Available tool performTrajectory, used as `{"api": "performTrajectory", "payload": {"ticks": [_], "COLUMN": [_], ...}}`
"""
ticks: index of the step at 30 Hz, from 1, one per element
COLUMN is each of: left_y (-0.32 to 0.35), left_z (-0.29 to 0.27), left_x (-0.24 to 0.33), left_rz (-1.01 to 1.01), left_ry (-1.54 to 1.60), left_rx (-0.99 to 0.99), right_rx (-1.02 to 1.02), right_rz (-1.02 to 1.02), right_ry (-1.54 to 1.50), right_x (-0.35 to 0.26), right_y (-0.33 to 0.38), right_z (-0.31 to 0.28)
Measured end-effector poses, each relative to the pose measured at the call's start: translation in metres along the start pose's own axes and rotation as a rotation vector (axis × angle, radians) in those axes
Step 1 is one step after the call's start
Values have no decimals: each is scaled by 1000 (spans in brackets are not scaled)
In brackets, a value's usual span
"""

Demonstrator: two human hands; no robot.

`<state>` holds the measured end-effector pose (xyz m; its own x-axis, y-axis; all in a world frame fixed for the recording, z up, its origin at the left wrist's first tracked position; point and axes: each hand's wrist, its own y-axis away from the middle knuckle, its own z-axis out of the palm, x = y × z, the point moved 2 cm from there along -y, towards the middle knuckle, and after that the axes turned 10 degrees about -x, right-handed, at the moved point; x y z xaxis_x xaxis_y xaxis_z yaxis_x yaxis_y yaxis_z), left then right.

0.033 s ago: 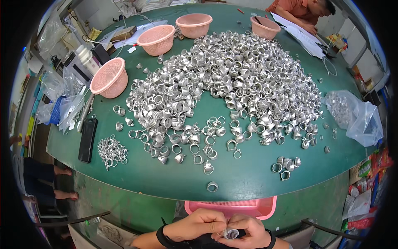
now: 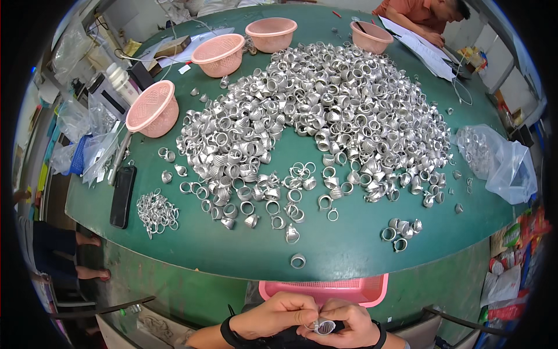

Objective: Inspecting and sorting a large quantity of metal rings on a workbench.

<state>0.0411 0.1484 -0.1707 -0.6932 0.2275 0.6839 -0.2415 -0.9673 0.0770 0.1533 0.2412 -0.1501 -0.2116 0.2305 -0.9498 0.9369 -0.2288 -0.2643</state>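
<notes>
Beyond the table's near edge, close to my body, both hands are together around a silver ribbed metal ring (image 2: 324, 327). My right hand (image 2: 351, 326) is closed around its right side, with the ring's opening facing up. My left hand (image 2: 280, 314) is closed in a pinch at the ring's left edge; a thin loop seems to show by those fingertips, too small to make out. On the green table, a single ring (image 2: 297, 261) lies nearest me. Farther back is a large heap of similar silver rings (image 2: 349, 99), and a small cluster of rings (image 2: 401, 231) sits to the right.
A pink basket (image 2: 372, 294) is below the table edge. On the table are thin loops (image 2: 158, 213), a black phone (image 2: 123, 198), pink bowls (image 2: 152, 110) and a plastic bag (image 2: 505, 168). At the far right a person (image 2: 415, 20) leans over papers (image 2: 418, 49).
</notes>
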Motion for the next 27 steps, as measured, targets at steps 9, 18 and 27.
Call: {"api": "performTrajectory", "payload": {"ticks": [9,18,27], "left_y": [-1,-8,-12], "left_z": [-3,-7,-8], "left_x": [2,-1,-2], "left_rz": [34,-106,103], "left_ry": [-112,-81,-645], "left_rx": [93,126,182], "right_rx": [-150,-78,-54], "right_rz": [286,422,516], "right_ry": [-663,-850,-859], "right_x": [9,11,13], "right_y": [-1,3,2], "right_z": [-8,-10,-11]}}
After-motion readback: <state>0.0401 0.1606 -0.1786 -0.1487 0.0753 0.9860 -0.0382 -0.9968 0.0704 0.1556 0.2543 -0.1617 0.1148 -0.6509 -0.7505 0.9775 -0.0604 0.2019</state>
